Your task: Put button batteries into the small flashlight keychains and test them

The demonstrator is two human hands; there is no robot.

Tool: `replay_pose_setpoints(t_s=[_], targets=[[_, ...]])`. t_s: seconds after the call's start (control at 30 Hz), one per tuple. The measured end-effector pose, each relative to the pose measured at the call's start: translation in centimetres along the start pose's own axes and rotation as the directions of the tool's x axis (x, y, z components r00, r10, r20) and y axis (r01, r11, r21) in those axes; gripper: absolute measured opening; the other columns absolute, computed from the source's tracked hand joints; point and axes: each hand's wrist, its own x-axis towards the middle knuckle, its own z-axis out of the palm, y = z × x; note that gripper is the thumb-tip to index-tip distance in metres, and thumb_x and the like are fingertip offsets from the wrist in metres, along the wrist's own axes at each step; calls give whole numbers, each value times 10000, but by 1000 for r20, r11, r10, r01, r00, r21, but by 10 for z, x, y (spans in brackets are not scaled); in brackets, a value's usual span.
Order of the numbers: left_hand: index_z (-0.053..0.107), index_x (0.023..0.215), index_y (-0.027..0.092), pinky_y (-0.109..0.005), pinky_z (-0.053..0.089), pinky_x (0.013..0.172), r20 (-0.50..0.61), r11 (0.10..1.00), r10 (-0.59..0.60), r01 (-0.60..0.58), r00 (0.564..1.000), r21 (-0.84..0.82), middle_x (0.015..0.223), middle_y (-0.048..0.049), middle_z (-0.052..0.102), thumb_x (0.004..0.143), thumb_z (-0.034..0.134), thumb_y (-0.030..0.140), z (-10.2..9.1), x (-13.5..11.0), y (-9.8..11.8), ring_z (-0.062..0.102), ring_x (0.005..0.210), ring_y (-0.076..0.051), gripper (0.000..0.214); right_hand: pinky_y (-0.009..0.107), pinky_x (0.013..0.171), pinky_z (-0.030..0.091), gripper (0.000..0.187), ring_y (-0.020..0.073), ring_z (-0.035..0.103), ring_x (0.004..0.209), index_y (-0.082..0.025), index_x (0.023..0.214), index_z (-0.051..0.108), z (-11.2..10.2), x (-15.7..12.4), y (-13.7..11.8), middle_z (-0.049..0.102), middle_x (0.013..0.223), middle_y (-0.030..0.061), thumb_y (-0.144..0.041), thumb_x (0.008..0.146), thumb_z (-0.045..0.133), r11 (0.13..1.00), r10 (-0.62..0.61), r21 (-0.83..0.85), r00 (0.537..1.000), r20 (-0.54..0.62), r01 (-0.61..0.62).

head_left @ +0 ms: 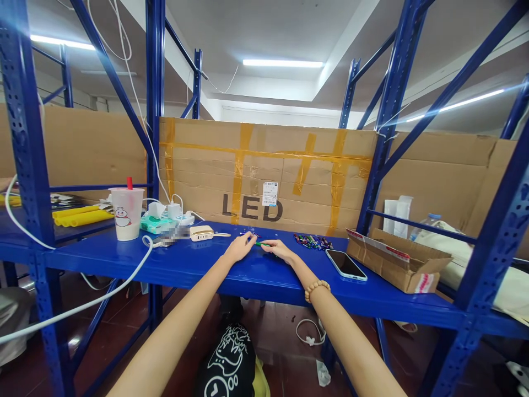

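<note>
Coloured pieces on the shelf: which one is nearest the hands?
The green piece, between left hand and right hand at their fingertips; the others sit in a pile further right.

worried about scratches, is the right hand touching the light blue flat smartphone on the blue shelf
Apart. The head view shows bare blue metal shelf between the right hand and the light blue flat smartphone.

The blue shelf lies bare beside my left hand, up to the power bank and cup. Past my right hand, the phone and carton crowd in, and the cardboard wall blocks ahead.
</note>
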Motion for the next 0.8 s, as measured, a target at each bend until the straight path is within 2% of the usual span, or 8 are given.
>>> replay_pose_setpoints(t_s=[0.07, 0.13, 0.23, 0.4, 0.5, 0.63, 0.8], targets=[[500, 994, 190, -277, 444, 726, -79, 984, -53, 38, 995, -173, 772, -33, 632, 884, 194, 514, -1, 3, -3, 589, 756, -168, 460, 220, 549, 284, 408, 71, 350, 550, -114, 916, 661, 0, 0, 0, 505, 608, -29, -428, 664, 596, 1000, -3, 9, 1000, 5, 3], [493, 1014, 178, -278, 438, 778, -123, 949, -95, 53, 988, -310, 922, -62, 629, 893, 152, 481, 0, 6, -6, 581, 866, -165, 471, 222, 550, 270, 376, 69, 326, 546, -110, 843, 660, -1, 0, 0, 454, 573, -42, -433, 667, 579, 1000, -17, 20, 1000, 15, 17], [506, 1017, 184, -313, 408, 855, -101, 887, -92, 35, 991, -460, 1080, -72, 591, 890, 141, 477, 3, 11, -9, 532, 1039, -189, 485, 225, 564, 267, 340, 73, 319, 560, -120, 743, 643, -1, 1, 0, 415, 560, -48, -441, 657, 576, 999, -44, 32, 999, 28, 43], [546, 1005, 173, -377, 327, 944, -72, 745, -108, 33, 992, -666, 1128, -90, 582, 831, 239, 576, 10, 15, -11, 472, 1138, -246, 536, 236, 595, 284, 347, 83, 342, 587, -123, 711, 637, 0, 2, 2, 443, 579, -40, -458, 627, 598, 998, -59, 37, 997, 42, 57], [567, 1001, 162, -388, 292, 966, 0, 688, -130, 90, 991, -720, 1126, -101, 595, 802, 255, 607, 11, 17, -11, 455, 1159, -256, 578, 239, 610, 301, 359, 85, 365, 596, -120, 742, 649, -1, 3, 3, 477, 597, -33, -456, 624, 610, 998, -55, 41, 997, 49, 53], [599, 990, 148, -381, 288, 960, 103, 664, -182, 200, 978, -721, 1097, -112, 617, 781, 226, 631, 11, 19, -11, 480, 1131, -256, 646, 240, 625, 327, 373, 90, 406, 606, -123, 797, 671, -1, 4, 3, 531, 625, -23, -451, 622, 629, 999, -39, 38, 998, 55, 37], [640, 950, 135, -376, 320, 918, 134, 664, -202, 236, 970, -709, 1008, -110, 650, 738, 210, 685, 14, 22, -15, 524, 1060, -272, 730, 245, 663, 361, 396, 112, 480, 660, -137, 815, 694, 0, 3, 3, 615, 723, 9, -471, 607, 652, 1000, -21, 19, 999, 48, 20]])
